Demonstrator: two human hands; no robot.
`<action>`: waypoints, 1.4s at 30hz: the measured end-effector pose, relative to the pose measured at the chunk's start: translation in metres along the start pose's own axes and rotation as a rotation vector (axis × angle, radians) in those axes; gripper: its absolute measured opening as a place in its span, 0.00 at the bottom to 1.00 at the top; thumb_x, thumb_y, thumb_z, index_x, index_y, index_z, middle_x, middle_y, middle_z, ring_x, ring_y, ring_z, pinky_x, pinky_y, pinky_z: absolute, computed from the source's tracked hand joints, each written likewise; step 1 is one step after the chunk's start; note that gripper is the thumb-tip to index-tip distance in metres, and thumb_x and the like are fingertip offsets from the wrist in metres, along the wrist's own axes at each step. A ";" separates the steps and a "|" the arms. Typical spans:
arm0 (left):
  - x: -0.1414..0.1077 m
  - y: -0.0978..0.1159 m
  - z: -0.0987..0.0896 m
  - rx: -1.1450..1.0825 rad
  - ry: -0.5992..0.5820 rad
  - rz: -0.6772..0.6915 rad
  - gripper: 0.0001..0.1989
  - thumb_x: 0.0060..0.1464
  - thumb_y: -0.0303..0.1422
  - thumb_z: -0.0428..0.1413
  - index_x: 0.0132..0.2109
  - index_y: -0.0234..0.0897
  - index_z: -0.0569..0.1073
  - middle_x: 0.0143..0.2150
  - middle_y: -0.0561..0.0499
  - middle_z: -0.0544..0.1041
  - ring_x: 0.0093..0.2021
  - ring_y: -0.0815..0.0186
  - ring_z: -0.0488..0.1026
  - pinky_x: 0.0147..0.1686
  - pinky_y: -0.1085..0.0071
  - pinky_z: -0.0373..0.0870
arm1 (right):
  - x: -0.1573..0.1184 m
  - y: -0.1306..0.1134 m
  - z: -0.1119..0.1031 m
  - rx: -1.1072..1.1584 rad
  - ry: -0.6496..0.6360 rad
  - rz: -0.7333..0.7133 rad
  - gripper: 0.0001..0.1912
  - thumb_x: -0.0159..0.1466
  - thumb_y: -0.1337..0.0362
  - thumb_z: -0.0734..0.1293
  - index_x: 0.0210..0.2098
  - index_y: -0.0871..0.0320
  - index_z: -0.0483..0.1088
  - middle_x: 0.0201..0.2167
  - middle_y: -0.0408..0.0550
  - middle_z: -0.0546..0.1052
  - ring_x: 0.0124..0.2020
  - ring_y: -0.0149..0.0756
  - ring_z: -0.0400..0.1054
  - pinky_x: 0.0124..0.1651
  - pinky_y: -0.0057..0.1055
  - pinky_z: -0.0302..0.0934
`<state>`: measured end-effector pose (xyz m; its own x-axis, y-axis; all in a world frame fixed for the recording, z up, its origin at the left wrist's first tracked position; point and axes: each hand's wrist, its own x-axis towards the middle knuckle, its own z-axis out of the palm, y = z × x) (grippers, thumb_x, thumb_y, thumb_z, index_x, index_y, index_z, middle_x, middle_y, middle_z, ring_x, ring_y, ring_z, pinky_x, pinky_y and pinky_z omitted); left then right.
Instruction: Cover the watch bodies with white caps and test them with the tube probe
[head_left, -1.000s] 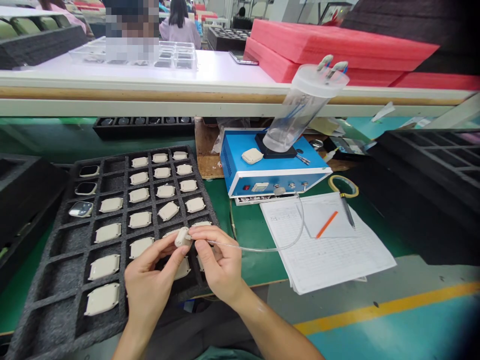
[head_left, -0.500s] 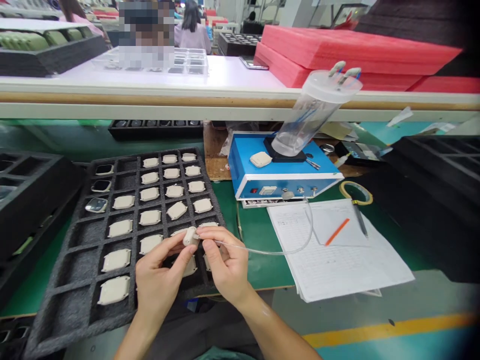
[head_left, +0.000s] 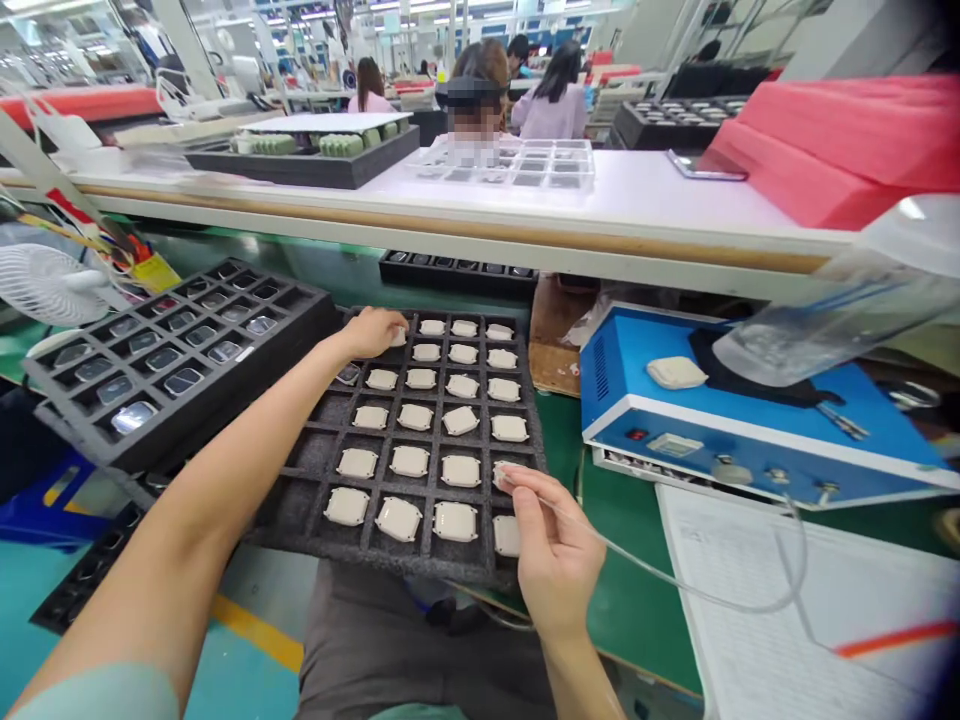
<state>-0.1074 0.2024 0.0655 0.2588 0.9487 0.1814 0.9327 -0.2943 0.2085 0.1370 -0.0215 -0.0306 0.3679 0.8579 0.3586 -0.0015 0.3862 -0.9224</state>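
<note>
A small cream housing (head_left: 396, 336) is being pressed under the fingers of the left hand (head_left: 373, 331) at the far left of the grey foam tray (head_left: 315, 470); the fingers are curled down on it, though whether it is being gripped or merely touched cannot be told. The end of a thin clear tube (head_left: 675, 580) is being pinched between thumb and forefinger of the right hand (head_left: 555, 550), just above the tray's near right cells. The two hands are being held well apart.

The tube is being trailed in a loose loop back to the blue box (head_left: 750, 420); it could probably be snagged on the tray's edge or dragged across the papers (head_left: 787, 610) if pulled. With the left arm stretched over the filled rows, neighbouring housings (head_left: 415, 417) could be knocked askew by the forearm.

A second tray of glass-faced parts (head_left: 180, 350) is being kept just beside on the worktop (head_left: 562, 430), a white fan (head_left: 45, 285) beyond it. A clear cylinder (head_left: 847, 320) is standing on the box, with one more cream piece (head_left: 676, 372) lying beside it.
</note>
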 end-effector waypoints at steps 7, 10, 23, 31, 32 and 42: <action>-0.020 -0.046 0.007 0.014 -0.013 -0.050 0.22 0.61 0.28 0.51 0.59 0.31 0.80 0.59 0.42 0.82 0.56 0.58 0.79 0.58 0.67 0.71 | -0.001 0.002 -0.001 -0.010 0.011 0.032 0.08 0.69 0.60 0.71 0.39 0.55 0.82 0.41 0.52 0.86 0.42 0.43 0.83 0.47 0.40 0.80; -0.062 -0.061 -0.006 0.075 -0.035 -0.070 0.21 0.60 0.31 0.54 0.57 0.34 0.82 0.58 0.42 0.83 0.58 0.52 0.79 0.61 0.62 0.69 | -0.002 0.002 -0.001 -0.002 0.036 0.082 0.08 0.70 0.59 0.71 0.41 0.55 0.82 0.42 0.51 0.85 0.41 0.41 0.83 0.46 0.38 0.80; -0.091 -0.064 0.002 0.064 -0.075 -0.026 0.18 0.66 0.35 0.51 0.55 0.39 0.81 0.55 0.37 0.82 0.59 0.47 0.76 0.62 0.51 0.63 | -0.004 0.001 0.000 0.019 0.058 0.099 0.12 0.70 0.54 0.71 0.42 0.57 0.77 0.35 0.49 0.84 0.35 0.38 0.82 0.40 0.35 0.79; -0.096 -0.025 0.010 -0.260 0.203 -0.204 0.19 0.67 0.36 0.48 0.57 0.32 0.76 0.45 0.38 0.82 0.49 0.48 0.79 0.56 0.47 0.72 | -0.001 0.002 0.001 0.049 0.032 0.045 0.07 0.71 0.60 0.70 0.41 0.55 0.79 0.37 0.46 0.84 0.36 0.34 0.82 0.41 0.31 0.80; -0.102 -0.009 0.013 -0.320 0.206 -0.209 0.22 0.67 0.38 0.48 0.60 0.31 0.74 0.42 0.41 0.82 0.44 0.51 0.80 0.51 0.50 0.76 | -0.001 0.002 0.001 0.054 0.036 0.032 0.07 0.72 0.60 0.69 0.41 0.55 0.79 0.38 0.47 0.83 0.36 0.35 0.82 0.41 0.32 0.80; -0.171 0.158 0.069 -1.543 0.219 -0.422 0.14 0.54 0.32 0.71 0.43 0.37 0.74 0.39 0.51 0.84 0.38 0.71 0.80 0.42 0.78 0.76 | 0.003 0.006 0.000 0.050 0.051 -0.058 0.07 0.73 0.65 0.67 0.44 0.53 0.79 0.41 0.47 0.83 0.44 0.37 0.81 0.48 0.36 0.79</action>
<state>0.0135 0.0014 0.0009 -0.1031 0.9939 -0.0379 -0.2391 0.0122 0.9709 0.1379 -0.0160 -0.0349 0.4153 0.8160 0.4021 -0.0245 0.4518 -0.8918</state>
